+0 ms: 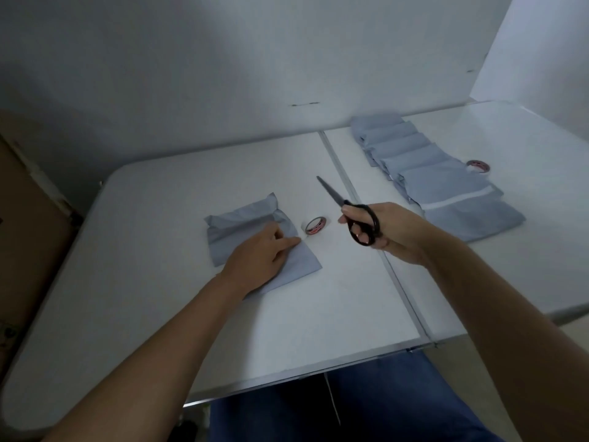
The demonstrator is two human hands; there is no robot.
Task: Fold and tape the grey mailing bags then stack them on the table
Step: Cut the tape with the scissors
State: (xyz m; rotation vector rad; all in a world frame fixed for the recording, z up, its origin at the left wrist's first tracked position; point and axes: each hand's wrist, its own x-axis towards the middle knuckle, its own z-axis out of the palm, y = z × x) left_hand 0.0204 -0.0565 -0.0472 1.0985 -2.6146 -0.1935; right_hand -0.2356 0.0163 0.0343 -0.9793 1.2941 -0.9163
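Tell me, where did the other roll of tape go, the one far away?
In the head view, the far tape roll lies on the right half of the table, tucked against the far edge of the row of grey mailing bags.

A plain packing corner — two white folding tables pushed together, their tabletop against a bare white wall, a brown carton at the left, grey bags laid out in a row, tape rolls and scissors at hand.
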